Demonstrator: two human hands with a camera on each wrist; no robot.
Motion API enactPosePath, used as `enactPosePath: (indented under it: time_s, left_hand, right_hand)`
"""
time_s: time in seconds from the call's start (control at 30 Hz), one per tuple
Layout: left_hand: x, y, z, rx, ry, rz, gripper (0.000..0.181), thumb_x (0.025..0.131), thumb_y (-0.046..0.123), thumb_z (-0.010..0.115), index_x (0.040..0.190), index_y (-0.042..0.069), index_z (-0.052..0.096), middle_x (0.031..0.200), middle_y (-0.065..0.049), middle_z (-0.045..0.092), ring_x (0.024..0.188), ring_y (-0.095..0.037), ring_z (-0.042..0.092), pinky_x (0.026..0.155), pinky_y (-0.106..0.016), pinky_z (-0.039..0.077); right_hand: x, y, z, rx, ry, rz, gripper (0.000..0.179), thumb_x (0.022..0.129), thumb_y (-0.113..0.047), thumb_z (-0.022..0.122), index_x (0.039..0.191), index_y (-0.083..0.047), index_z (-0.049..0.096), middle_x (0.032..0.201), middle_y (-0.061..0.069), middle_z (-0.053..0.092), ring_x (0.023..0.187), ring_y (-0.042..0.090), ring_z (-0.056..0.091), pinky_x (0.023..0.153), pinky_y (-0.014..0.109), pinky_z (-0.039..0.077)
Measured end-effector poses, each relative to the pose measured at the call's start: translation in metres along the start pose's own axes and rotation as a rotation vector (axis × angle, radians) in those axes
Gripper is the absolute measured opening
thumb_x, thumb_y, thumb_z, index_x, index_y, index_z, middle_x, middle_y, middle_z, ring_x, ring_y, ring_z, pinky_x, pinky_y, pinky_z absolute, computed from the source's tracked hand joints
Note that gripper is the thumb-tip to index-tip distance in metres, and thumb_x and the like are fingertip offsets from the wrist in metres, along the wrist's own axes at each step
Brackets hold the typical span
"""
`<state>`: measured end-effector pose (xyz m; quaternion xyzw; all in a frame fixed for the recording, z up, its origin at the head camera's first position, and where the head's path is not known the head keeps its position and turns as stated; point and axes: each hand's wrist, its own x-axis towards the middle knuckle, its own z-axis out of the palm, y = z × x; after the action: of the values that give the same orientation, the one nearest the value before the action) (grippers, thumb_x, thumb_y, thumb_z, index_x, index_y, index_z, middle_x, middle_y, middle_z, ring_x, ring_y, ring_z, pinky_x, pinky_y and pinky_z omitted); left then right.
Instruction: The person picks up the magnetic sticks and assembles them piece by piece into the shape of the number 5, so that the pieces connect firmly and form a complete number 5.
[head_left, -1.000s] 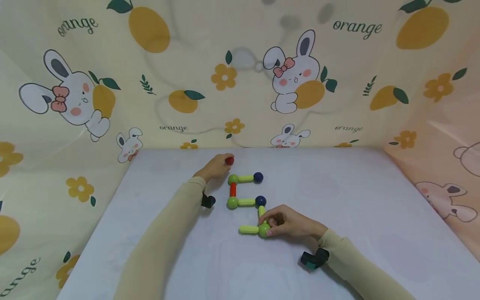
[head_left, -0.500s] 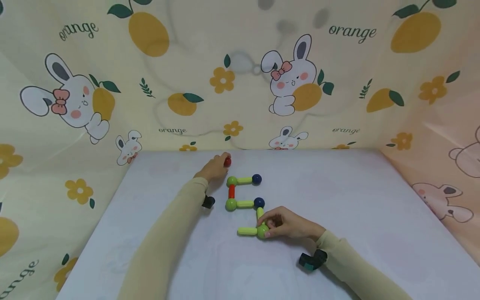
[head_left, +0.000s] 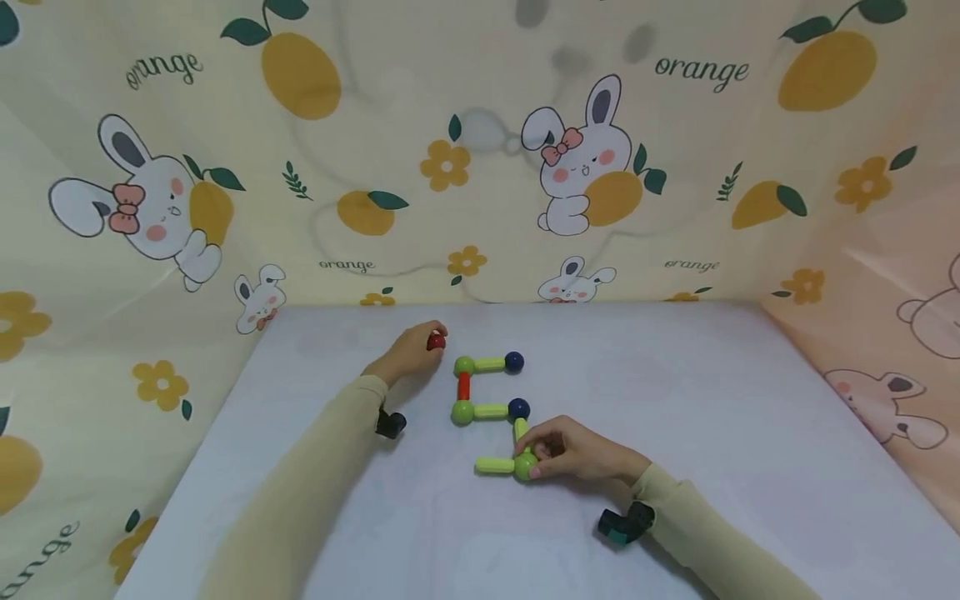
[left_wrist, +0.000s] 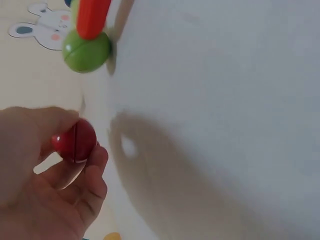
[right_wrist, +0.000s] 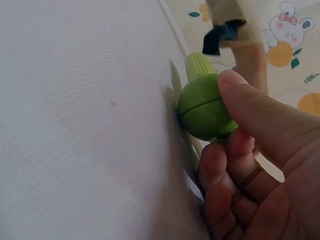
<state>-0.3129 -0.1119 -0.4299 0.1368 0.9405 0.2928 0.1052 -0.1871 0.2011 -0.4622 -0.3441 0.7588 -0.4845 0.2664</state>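
Note:
Between thumb and fingers, my left hand (head_left: pixel 408 352) pinches a red ball (left_wrist: pixel 75 140), held above the table left of the upper green ball (head_left: pixel 464 365). My right hand (head_left: pixel 581 450) grips the lower green ball (right_wrist: pixel 205 107) at the near end of a figure of balls and rods. This figure lies flat: a red rod (head_left: pixel 463 387) joins two green balls on its left side, and light-green rods lead right to two dark blue balls (head_left: pixel 518 408). From the gripped ball a light-green rod (head_left: pixel 494 466) points left. My right fingers partly cover the rod above it.
The white table (head_left: pixel 675 400) spreads around the figure. Behind it rises a cloth backdrop (head_left: pixel 480 83) printed with rabbits and oranges. A small dark camera (head_left: pixel 627 523) is strapped at the right wrist, another (head_left: pixel 391 423) at the left.
My left hand, holding the red ball, has moved left and slightly nearer, away from the upper green ball. The right hand keeps its hold on the lower green ball.

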Motion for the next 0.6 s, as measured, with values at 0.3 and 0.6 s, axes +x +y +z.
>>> enactPosePath:
  time_s: [0.3,0.6]
  left_hand:
    - [-0.032,-0.004,0.0,-0.107,-0.047,0.022,0.036,0.096,0.014,0.063,0.132,0.013,0.06,0.13,-0.013,0.062,0.113,-0.028,0.058,0.1,-0.043,0.052]
    - [-0.054,-0.007,-0.003,-0.256,0.014,0.124,0.031,0.094,0.006,0.061,0.124,0.004,0.058,0.124,-0.017,0.065,0.106,-0.028,0.062,0.094,-0.039,0.053]
  right_hand:
    - [-0.001,0.0,-0.001,-0.018,0.014,0.006,0.028,0.092,-0.015,0.074,0.119,-0.009,0.071,0.078,-0.007,0.049,0.073,0.0,0.047,0.067,0.017,0.04]
    - [-0.001,-0.001,0.0,-0.009,-0.002,0.004,0.029,0.092,-0.015,0.073,0.12,-0.006,0.07,0.079,-0.005,0.049,0.073,0.001,0.047,0.067,0.017,0.04]
